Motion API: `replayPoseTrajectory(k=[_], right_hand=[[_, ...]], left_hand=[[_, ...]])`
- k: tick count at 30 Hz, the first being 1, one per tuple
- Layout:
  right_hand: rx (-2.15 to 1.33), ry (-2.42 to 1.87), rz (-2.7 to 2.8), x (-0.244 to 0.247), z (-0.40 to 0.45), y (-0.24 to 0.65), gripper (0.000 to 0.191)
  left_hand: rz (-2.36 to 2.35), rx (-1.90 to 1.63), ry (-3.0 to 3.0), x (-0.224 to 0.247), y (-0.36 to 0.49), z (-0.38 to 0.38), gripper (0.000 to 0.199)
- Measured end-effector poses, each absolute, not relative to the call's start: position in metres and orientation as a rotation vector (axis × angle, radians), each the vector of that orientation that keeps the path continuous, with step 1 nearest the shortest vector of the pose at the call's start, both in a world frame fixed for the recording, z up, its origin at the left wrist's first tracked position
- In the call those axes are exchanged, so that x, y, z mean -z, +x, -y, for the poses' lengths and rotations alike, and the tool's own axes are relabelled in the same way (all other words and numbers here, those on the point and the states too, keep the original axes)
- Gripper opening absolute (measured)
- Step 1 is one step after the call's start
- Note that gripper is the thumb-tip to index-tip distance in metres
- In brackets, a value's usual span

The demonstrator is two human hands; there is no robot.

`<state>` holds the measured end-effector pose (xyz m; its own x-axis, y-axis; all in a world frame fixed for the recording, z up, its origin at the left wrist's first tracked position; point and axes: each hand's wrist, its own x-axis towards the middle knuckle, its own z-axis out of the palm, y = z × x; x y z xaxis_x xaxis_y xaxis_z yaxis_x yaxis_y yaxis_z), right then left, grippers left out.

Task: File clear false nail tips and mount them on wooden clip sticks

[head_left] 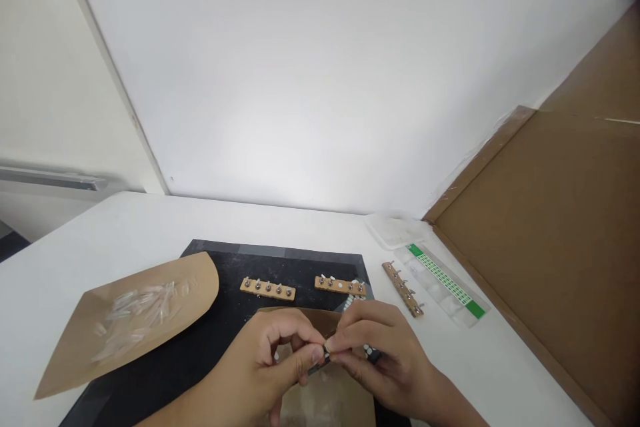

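My left hand (285,353) and my right hand (383,347) meet at the front of the black mat, both closed in a pinch. Between the touching fingertips shows a tiny dark and shiny piece (327,349), mostly hidden, so its kind is unclear. Below the hands lies a brown paper (357,400) with clear plastic on it. Just beyond them, two tan strips with small metal posts lie on the mat: a left strip (267,289) and a right strip (340,285). Small white oval pieces (349,303) peek out beside my right hand.
At left, another brown paper (200,273) carries many clear slender plastic pieces (143,307). A third post strip (403,289) lies on the white table to the right, beside a clear packet with a green label (445,280). Cardboard (550,233) borders the right side.
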<state>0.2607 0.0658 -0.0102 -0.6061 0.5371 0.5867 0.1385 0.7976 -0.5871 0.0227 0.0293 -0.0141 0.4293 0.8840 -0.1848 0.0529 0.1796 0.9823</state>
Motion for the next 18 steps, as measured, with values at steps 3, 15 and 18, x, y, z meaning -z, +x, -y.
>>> replayPoseTrajectory(k=[3, 15, 18], right_hand=[[-0.527, -0.493, 2.175, 0.015, -0.065, 0.261, 0.021], [-0.779, -0.595, 1.980, 0.025, -0.063, 0.250, 0.009], [-0.907, -0.662, 1.940, 0.028, -0.063, 0.249, 0.006]], left_hand=[[-0.950, -0.779, 1.246, 0.012, 0.024, -0.029, 0.047], [-0.922, -0.965, 1.488, 0.030, 0.021, -0.029, 0.030], [-0.876, -1.010, 1.540, 0.031, 0.020, -0.029, 0.027]])
